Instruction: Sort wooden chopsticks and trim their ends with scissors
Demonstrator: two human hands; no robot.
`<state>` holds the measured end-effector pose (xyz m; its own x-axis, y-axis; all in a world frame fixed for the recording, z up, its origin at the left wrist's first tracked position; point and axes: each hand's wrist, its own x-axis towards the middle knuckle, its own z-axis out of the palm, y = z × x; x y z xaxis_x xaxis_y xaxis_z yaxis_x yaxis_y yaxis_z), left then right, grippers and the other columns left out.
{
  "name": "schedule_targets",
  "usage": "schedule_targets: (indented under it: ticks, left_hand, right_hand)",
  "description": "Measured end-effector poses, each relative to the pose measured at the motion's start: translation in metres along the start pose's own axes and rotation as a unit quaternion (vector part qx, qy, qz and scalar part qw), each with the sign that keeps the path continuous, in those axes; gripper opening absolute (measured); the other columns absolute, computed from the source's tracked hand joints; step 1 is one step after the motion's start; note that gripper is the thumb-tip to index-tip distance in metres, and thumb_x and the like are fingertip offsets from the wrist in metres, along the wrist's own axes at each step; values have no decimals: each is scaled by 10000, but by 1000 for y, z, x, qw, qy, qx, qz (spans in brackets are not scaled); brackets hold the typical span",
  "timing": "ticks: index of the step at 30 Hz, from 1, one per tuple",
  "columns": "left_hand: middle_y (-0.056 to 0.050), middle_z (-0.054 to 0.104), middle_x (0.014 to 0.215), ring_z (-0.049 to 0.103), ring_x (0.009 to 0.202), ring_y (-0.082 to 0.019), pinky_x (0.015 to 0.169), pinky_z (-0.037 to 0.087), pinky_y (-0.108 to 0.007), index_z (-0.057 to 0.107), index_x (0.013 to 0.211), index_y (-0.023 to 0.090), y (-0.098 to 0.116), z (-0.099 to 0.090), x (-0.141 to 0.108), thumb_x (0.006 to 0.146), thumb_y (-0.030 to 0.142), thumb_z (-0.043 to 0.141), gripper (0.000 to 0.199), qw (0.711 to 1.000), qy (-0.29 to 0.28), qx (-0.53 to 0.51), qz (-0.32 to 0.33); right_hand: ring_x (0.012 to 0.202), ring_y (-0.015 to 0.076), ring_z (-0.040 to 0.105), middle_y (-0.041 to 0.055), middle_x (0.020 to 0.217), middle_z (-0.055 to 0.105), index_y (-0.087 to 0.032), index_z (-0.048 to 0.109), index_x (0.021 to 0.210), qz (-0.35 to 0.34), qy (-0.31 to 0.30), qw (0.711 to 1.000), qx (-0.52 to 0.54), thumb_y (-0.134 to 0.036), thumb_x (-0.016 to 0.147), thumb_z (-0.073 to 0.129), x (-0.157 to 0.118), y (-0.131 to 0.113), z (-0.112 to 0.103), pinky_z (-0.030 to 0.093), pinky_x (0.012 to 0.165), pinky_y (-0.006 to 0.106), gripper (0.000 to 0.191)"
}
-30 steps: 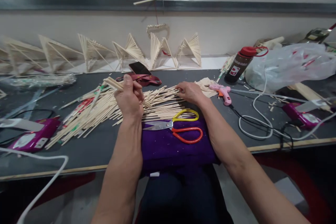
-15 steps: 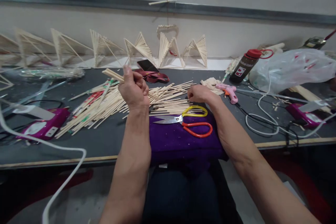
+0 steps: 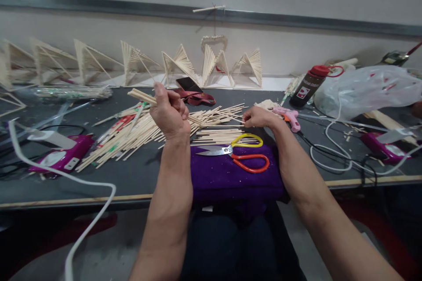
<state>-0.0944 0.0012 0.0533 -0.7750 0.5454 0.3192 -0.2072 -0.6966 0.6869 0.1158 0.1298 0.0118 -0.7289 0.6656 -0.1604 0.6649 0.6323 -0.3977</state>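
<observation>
**Pale wooden sticks (image 3: 132, 138) crowd the tabletop (image 3: 132, 180)**

From the head camera, our only view, we see a person's two bare hands over loose wooden sticks strewn across the dark surface. We find the left hand (image 3: 169, 112) in front of the sticks, its grip closed like a fist around a small bundle (image 3: 143, 96); the bundle slants, one end higher at the left, the other showing below the fingers, toward the right hand (image 3: 259, 117). We see that right hand at the right edge of the spread, knuckles up, fingers drawn almost together at the right end of a single stick (image 3: 220, 126). Whether this grip has hold of the stick or merely touches it, we cannot tell. The stick lies to the left of those fingertips, between the hands, its long axis running side to side; the right hand is the nearer. Just on our side of it, a row of sticks (image 3: 219, 134) lies roughly parallel. Closer still, scissors (image 3: 227, 150) with one yellow and one red handle rest on purple cloth (image 3: 231, 180), blades toward the left. Beside the right hand we spot a pink glue gun (image 3: 292, 117); fan-like stick frames (image 3: 184, 66) stand along the wall (image 3: 280, 48).
</observation>
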Motion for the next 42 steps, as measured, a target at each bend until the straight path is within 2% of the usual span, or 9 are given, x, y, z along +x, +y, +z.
schedule_targets:
  ticks: [7, 12, 17, 22, 26, 30, 33, 38, 42]
  left_hand:
    - [70, 227, 386, 191, 295, -28, 302, 112, -190, 430, 480, 163, -1, 1, -1, 792, 514, 524, 479, 1000, -3, 7, -15]
    - [78, 265, 388, 206, 293, -26, 287, 127, -183, 468, 506, 157, -7, 2, -2, 766, 503, 561, 442, 998, -31, 16, -59]
    - [97, 295, 417, 208, 300, -7, 279, 132, -160, 573, 652, 151, -20, 4, -6, 673, 407, 699, 285, 989, -63, 34, -129]
    - [107, 271, 408, 203, 296, -1, 277, 131, -147, 599, 681, 140, -31, 5, -10, 630, 352, 738, 259, 979, -86, 58, -178]
    - [98, 283, 420, 208, 304, 0, 284, 140, -144, 631, 701, 119, -33, -2, -3, 669, 355, 703, 249, 985, -70, 55, -148]
    - [103, 270, 436, 195, 311, 8, 289, 133, -134, 615, 671, 121, -28, -14, 11, 681, 332, 691, 225, 993, -10, 32, -116]
    - [104, 273, 440, 200, 312, 9, 289, 142, -128, 603, 665, 127, -26, -18, 16, 696, 324, 679, 214, 992, 3, 24, -120]
    - [108, 255, 433, 190, 301, 7, 282, 132, -133, 590, 654, 125, -29, -13, 11, 696, 337, 681, 235, 990, -11, 39, -134]
    - [110, 254, 431, 188, 304, 9, 282, 128, -136, 589, 659, 125, -34, -9, 6, 672, 363, 700, 264, 989, -31, 44, -136]
  right_hand:
    - [529, 70, 378, -44, 560, 471, -139, 602, 661, -20, 16, 983, 182, -237, 586, 559, -7, 6, -5, 268, 491, 208, 131]
    - [491, 59, 342, -38, 566, 465, -144, 585, 703, -33, 24, 946, 322, -244, 619, 578, -13, 1, -8, 228, 451, 205, 131]
    - [514, 53, 362, -15, 657, 529, -146, 599, 792, -73, 52, 912, 401, -238, 651, 601, -11, -14, -3, 247, 452, 192, 168]
    - [506, 47, 352, -17, 674, 544, -137, 602, 826, -118, 2, 899, 421, -235, 661, 614, -6, -30, 5, 241, 449, 189, 192]
    - [505, 45, 368, -23, 642, 535, -123, 597, 769, -142, -25, 908, 394, -272, 684, 599, -3, -33, 9, 267, 471, 192, 171]
    - [491, 50, 383, -22, 603, 535, -115, 600, 719, -103, -13, 933, 344, -275, 679, 592, -2, -25, 12, 285, 465, 198, 165]
    - [508, 65, 422, -6, 606, 559, -108, 635, 738, -86, -16, 943, 320, -280, 666, 606, 0, -21, 14, 324, 480, 204, 189]
    - [551, 72, 454, 37, 755, 623, -117, 677, 860, -112, 53, 928, 350, -367, 737, 553, 1, -29, 12, 384, 531, 221, 305]
    - [565, 70, 452, 14, 708, 594, -118, 671, 839, -130, 24, 915, 382, -363, 688, 612, 2, -42, 15, 376, 526, 214, 294]
